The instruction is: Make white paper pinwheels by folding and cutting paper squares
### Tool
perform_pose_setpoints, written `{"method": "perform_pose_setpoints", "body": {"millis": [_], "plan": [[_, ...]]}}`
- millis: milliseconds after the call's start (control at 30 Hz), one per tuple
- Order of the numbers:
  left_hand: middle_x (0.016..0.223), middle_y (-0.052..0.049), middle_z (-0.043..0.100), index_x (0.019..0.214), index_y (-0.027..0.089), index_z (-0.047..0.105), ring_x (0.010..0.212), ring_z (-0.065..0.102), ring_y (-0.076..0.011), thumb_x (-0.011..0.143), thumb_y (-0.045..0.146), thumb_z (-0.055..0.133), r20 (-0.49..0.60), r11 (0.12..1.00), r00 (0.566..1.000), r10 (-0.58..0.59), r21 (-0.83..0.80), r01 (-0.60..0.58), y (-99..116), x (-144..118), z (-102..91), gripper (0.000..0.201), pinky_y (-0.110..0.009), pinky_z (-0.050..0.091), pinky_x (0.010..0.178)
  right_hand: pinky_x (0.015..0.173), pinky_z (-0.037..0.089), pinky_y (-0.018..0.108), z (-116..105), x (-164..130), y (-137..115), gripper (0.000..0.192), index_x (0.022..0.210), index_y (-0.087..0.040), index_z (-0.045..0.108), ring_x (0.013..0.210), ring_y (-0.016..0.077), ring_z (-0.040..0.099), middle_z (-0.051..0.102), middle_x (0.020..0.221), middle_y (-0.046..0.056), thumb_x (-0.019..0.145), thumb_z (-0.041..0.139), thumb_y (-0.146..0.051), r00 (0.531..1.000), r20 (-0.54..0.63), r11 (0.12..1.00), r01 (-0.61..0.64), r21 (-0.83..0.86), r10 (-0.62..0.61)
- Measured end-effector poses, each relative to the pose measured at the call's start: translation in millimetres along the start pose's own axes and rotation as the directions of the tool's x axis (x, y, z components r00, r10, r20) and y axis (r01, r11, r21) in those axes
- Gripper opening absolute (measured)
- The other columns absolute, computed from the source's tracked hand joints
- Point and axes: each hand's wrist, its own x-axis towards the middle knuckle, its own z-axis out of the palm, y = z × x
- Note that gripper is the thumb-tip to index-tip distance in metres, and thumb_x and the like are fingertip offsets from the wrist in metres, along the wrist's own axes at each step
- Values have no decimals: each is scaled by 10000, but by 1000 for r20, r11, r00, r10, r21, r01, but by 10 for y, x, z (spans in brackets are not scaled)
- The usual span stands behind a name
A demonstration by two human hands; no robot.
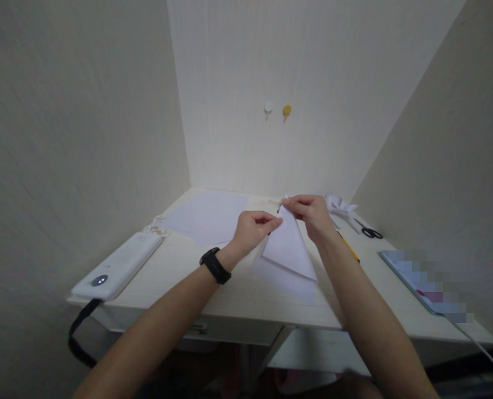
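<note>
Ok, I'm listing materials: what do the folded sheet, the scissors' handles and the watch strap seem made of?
Folded sheet: matte white paper, by its thin edge and flat creased shape.
Scissors' handles: probably plastic, being solid black loops.
Watch strap: dark and dull, perhaps rubber or silicone; fabric can't be ruled out.

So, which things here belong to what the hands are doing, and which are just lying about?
In the job:
folded white paper sheet, pinched by the left hand and right hand
probably the flat white paper sheets
perhaps the black-handled metal scissors

Apparently just lying about:
white slab-shaped device
flat, pale-edged tablet-like device
thin yellow stick
</note>
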Motion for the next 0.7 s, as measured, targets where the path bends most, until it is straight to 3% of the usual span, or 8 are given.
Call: {"method": "perform_pose_setpoints", "body": {"millis": [300, 533, 700], "plan": [[609, -27, 678, 631, 157, 720, 558, 564, -117, 662, 351, 803, -9, 999, 1000, 17, -41, -17, 22, -15, -2, 213, -257, 454, 577, 526, 382, 263, 1, -19, -50, 234, 607, -172, 731, 525, 102, 478, 616, 567, 2, 565, 823, -384, 999, 43, 995, -33, 90, 29], [582, -13, 656, 609, 160, 708, 538, 540, -104, 657, 321, 806, -10, 998, 1000, 16, -61, -16, 33, -20, -3, 194, -244, 428, 550, 531, 396, 269, 14, -3, -32, 244, 582, -174, 719, 518, 99, 472, 606, 559, -2, 552, 835, -386, 1000, 6, 994, -24, 111, 23], [579, -11, 650, 608, 163, 708, 538, 532, -103, 650, 336, 810, -51, 997, 999, 8, -75, -12, 15, 0, -4, 205, -243, 422, 539, 515, 367, 263, 20, -34, -74, 319, 621, -162, 715, 519, 99, 459, 571, 554, -11, 554, 827, -453, 996, 52, 997, -74, 34, 72]]}}
